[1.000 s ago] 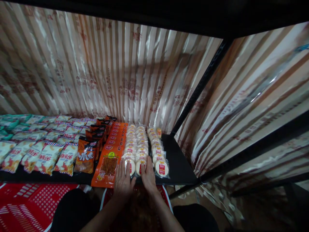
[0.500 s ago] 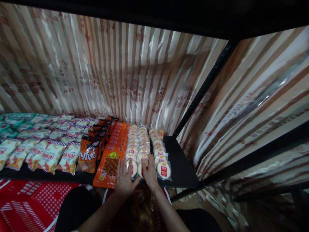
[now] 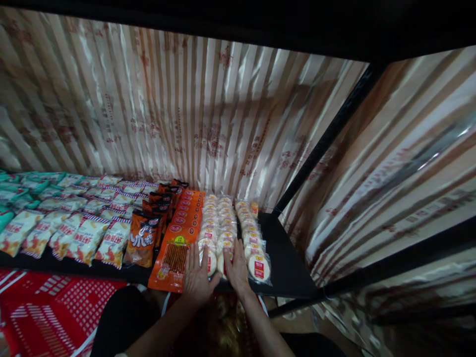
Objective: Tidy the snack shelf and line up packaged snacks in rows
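Rows of round white rice crackers in clear wrappers lie on the black shelf [image 3: 288, 270]. My left hand [image 3: 198, 277] is open, its fingers stretched forward along the edge of the left cracker row [image 3: 208, 233] and beside the orange snack packet [image 3: 173, 263]. Also open, my right hand [image 3: 237, 270] rests its fingers on the front of the middle cracker row [image 3: 227, 230]. To its right is a third cracker row [image 3: 256, 265], a small gap away. My hands partly cover the front crackers of the left and middle rows.
Orange-brown snack bags [image 3: 141, 240] stand left of the orange packet, then many white snack bags [image 3: 113, 243] and green ones [image 3: 11, 196]. A red basket [image 3: 44, 312] is below the shelf. A black metal post [image 3: 327, 139] rises at the right before striped sheeting [image 3: 208, 114].
The view has shifted slightly, so shelf and goods appear a little further right. My hands keep almost the same place at the crackers, both still flat and outstretched.
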Tool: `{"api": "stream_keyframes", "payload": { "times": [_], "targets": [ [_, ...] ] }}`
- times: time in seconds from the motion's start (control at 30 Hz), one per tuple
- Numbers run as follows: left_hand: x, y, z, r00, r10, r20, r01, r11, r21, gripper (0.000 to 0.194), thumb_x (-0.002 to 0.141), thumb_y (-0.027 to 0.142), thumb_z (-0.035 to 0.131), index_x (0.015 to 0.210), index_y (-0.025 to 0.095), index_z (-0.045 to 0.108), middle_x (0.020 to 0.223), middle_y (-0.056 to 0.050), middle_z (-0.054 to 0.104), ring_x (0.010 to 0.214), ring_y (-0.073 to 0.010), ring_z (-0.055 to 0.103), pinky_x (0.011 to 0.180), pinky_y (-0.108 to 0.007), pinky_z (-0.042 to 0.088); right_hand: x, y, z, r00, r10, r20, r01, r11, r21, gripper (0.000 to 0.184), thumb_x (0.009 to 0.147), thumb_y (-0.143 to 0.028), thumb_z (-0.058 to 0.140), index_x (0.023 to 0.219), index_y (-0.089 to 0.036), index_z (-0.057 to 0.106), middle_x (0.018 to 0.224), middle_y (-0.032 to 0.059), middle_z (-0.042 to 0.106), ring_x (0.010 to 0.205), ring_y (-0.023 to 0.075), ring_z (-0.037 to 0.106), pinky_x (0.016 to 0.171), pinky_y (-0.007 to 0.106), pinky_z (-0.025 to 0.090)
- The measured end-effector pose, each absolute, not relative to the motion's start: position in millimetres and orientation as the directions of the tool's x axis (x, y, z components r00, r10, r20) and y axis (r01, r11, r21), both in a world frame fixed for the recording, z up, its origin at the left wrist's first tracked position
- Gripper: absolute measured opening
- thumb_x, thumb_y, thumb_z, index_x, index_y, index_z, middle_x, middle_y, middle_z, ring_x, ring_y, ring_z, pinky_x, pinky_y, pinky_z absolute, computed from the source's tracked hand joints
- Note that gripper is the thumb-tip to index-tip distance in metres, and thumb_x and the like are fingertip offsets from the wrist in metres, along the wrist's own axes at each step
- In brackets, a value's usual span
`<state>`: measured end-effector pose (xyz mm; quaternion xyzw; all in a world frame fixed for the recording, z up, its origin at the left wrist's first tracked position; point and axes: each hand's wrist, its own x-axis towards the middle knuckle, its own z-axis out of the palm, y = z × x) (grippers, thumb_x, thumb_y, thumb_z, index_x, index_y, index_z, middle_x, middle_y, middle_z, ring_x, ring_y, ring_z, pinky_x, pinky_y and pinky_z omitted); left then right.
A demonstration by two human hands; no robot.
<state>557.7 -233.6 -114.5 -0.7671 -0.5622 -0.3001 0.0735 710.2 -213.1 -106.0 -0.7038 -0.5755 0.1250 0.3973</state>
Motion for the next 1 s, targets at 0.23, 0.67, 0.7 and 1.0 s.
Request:
{"api": "stream_keyframes", "payload": {
  "times": [0.23,0.67,0.7,1.0],
  "targets": [
    [557,-228,-121,0.247,0.822,0.514,0.889,-0.403,0.216,0.08,0.078,0.056,0.053,0.138,0.007,0.035,0.142,-0.022,0.037,0.133,-0.0336,0.033,0.105,-0.047,0.032,706,-214,-102,0.288,0.917,0.275,0.71,-0.012,-0.704,0.073,0.089,-0.057,0.026,0.142,-0.006,0.032,0.15,0.0176,0.025,0.138,0.0276,0.023,0.11,0.046,0.027],
    [470,-178,-103,0.133,0.895,0.425,0.969,-0.207,0.132,0.049,0.088,0.034,0.042,0.132,0.012,0.048,0.143,-0.016,0.038,0.136,-0.0297,0.027,0.109,-0.048,0.026,704,-214,-101,0.31,0.907,0.285,0.718,-0.027,-0.695,0.07,0.09,-0.056,0.026,0.139,-0.007,0.038,0.147,0.0165,0.032,0.137,0.0261,0.026,0.11,0.044,0.026],
    [468,-176,-104,0.158,0.891,0.426,0.966,-0.23,0.122,0.049,0.088,0.034,0.042,0.133,0.016,0.048,0.144,-0.014,0.038,0.136,-0.0295,0.027,0.108,-0.049,0.026,704,-215,-101,0.31,0.906,0.287,0.722,-0.028,-0.691,0.069,0.09,-0.056,0.025,0.139,-0.008,0.038,0.147,0.0162,0.032,0.137,0.0258,0.026,0.11,0.044,0.026],
    [479,-175,-108,0.204,0.883,0.422,0.951,-0.28,0.127,0.047,0.089,0.034,0.04,0.132,0.02,0.049,0.143,-0.011,0.039,0.135,-0.0287,0.03,0.109,-0.051,0.024,703,-215,-102,0.318,0.907,0.278,0.746,-0.058,-0.663,0.066,0.091,-0.055,0.025,0.139,-0.011,0.038,0.147,0.0137,0.033,0.136,0.0254,0.029,0.11,0.043,0.027]
  ]
}}
